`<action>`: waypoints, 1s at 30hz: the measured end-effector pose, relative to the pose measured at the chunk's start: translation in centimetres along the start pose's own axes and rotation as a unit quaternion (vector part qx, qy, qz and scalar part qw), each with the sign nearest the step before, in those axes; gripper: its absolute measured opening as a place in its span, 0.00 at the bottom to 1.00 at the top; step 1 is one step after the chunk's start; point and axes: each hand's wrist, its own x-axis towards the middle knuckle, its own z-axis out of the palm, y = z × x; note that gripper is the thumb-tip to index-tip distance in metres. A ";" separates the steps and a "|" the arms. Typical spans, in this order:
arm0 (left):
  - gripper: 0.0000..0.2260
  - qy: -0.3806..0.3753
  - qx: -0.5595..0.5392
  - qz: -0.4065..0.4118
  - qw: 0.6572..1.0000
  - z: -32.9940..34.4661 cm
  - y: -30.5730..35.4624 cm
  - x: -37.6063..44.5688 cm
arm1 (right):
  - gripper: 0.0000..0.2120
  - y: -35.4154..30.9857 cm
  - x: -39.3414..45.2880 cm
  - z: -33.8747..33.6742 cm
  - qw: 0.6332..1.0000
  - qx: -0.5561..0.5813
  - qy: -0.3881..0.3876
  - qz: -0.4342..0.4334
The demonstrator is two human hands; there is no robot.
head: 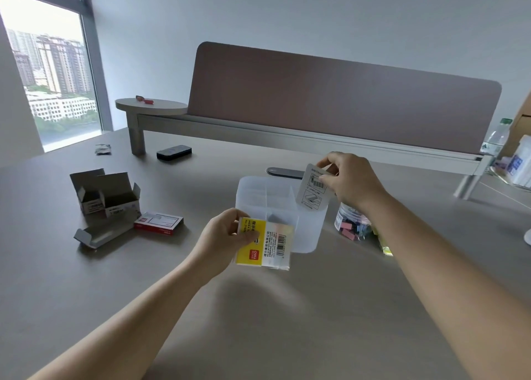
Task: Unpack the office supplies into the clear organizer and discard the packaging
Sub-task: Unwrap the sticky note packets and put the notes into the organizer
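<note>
The clear organizer (258,195) stands mid-table, with inner dividers visible. My left hand (222,236) grips a yellow and white index-tab package (265,243) in clear wrap, held just in front of the organizer's near wall. My right hand (349,180) pinches a white printed card (313,185) over the organizer's right rear corner. A clear jar of coloured binder clips (352,224) stands right of the organizer, partly behind my right forearm. A red staple box (158,223) lies to the left.
Opened grey cardboard boxes (106,195) and a flattened one (97,236) lie at left. A black remote-like object (173,151) and a small wrapper (103,149) sit farther back. A desk divider (330,98) spans the rear; a water bottle (497,136) stands at right.
</note>
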 end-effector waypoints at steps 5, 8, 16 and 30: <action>0.10 -0.005 0.003 0.001 1.000 -0.1 0.0 0.0 | 0.10 0.1 0.1 0.7 0.999 -0.004 -0.033 0.003; 0.10 -0.004 -0.003 -0.003 1.000 -0.1 -0.1 0.1 | 0.11 0.6 -0.5 1.7 0.999 0.001 -0.047 0.015; 0.11 0.009 0.000 -0.002 1.000 -0.3 -0.3 -0.1 | 0.14 0.9 -2.8 1.9 0.995 0.010 -0.098 0.010; 0.03 0.169 0.355 0.174 0.903 -7.0 -1.1 -7.4 | 0.21 -3.1 -12.5 7.8 0.979 -0.028 -0.185 -0.082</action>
